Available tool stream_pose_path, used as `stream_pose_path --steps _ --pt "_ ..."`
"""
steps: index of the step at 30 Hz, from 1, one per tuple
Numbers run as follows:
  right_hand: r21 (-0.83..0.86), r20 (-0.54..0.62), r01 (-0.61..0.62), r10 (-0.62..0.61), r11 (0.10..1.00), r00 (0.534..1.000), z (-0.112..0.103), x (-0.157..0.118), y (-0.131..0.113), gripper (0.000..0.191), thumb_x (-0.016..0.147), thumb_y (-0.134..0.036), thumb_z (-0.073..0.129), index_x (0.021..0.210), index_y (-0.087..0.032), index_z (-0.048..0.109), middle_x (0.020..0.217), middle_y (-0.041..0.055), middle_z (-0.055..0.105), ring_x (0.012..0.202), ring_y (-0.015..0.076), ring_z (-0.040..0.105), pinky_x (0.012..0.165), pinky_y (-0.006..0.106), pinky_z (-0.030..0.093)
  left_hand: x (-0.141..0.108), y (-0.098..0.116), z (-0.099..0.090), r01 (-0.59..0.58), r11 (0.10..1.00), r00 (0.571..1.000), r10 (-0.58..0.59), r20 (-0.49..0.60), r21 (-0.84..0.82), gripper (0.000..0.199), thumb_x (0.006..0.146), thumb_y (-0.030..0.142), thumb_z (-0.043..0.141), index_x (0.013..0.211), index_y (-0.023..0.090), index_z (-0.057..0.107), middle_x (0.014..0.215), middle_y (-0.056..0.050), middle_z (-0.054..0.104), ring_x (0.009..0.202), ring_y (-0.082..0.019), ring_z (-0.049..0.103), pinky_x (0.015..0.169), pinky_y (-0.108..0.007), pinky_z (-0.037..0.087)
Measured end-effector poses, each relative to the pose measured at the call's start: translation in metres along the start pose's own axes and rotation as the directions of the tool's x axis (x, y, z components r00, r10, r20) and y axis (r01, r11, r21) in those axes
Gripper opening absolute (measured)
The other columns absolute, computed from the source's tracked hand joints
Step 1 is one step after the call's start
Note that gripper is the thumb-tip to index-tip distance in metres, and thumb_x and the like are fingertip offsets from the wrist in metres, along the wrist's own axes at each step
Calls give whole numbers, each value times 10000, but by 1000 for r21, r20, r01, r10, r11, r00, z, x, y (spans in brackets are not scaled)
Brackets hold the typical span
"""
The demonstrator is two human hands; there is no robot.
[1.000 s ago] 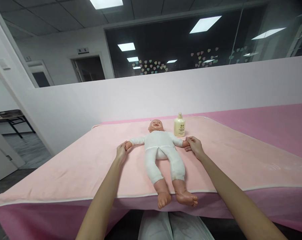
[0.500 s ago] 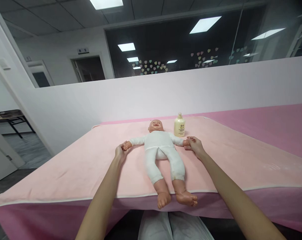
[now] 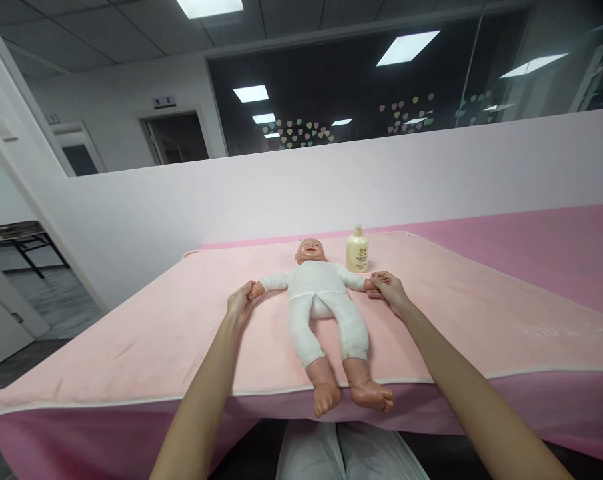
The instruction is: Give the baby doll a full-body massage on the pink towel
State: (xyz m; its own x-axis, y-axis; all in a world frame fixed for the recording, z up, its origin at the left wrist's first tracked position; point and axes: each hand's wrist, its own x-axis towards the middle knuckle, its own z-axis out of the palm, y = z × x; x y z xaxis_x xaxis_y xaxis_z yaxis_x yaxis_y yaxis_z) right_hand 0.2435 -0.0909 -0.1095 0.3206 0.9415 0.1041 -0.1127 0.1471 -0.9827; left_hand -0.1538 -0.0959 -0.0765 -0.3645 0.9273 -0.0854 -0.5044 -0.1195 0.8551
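A baby doll in a white cloth body lies on its back on a pink blanket, arms spread and feet over the near edge. My left hand is closed on the doll's hand at the left, its thumb over the small fingers. At the right, my right hand holds the doll's other hand between thumb and fingers. Just beyond that doll arm stands a pale yellow pump bottle, upright and touched by neither hand.
Behind the blanket runs a low white wall with a dark window above. Darker pink cloth shows at the right. A side table stands far left, past a doorway.
My left thumb and fingers have shifted slightly over the doll's hand. My right hand keeps its hold, and the doll and bottle stay in place.
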Motion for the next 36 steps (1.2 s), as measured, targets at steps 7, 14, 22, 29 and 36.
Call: stream_pose_path --steps 7,14,22,29,36 --pt "28 39 -38 37 999 999 -2 4 3 232 688 -176 693 871 -147 554 696 5 591 464 122 592 463 289 572 -6 2 1 -41 989 999 42 -4 144 214 683 -35 664 857 89 669 838 -82 679 694 -124 645 806 -287 558" --pt "-38 30 -16 17 999 999 2 -1 -1 270 697 -317 720 779 -159 518 580 -16 561 381 135 554 364 279 520 -5 0 1 -59 988 998 54 39 140 342 615 -112 643 875 109 655 845 -60 680 729 -122 655 850 -275 532" --pt "-71 3 13 -13 997 1000 3 1 1 231 750 -363 656 787 -152 570 609 -11 555 373 135 551 355 305 529 1 -4 2 -103 990 995 103 3 94 193 739 -3 635 895 109 645 923 -86 684 785 -123 656 861 -304 536" --pt "-47 34 -25 27 999 999 3 1 -1 237 796 -270 608 993 -144 569 813 45 606 423 125 586 446 317 573 2 -5 1 -122 988 992 123 3 90 103 836 84 558 822 79 660 854 -100 690 748 -122 649 835 -300 541" --pt "-17 75 -59 60 998 995 1 -2 -4 291 837 -215 533 1119 -155 494 918 62 554 490 128 618 527 352 595 8 -6 -1 -50 998 997 52 -61 34 216 900 134 448 850 85 652 828 -95 680 743 -126 644 822 -294 540"
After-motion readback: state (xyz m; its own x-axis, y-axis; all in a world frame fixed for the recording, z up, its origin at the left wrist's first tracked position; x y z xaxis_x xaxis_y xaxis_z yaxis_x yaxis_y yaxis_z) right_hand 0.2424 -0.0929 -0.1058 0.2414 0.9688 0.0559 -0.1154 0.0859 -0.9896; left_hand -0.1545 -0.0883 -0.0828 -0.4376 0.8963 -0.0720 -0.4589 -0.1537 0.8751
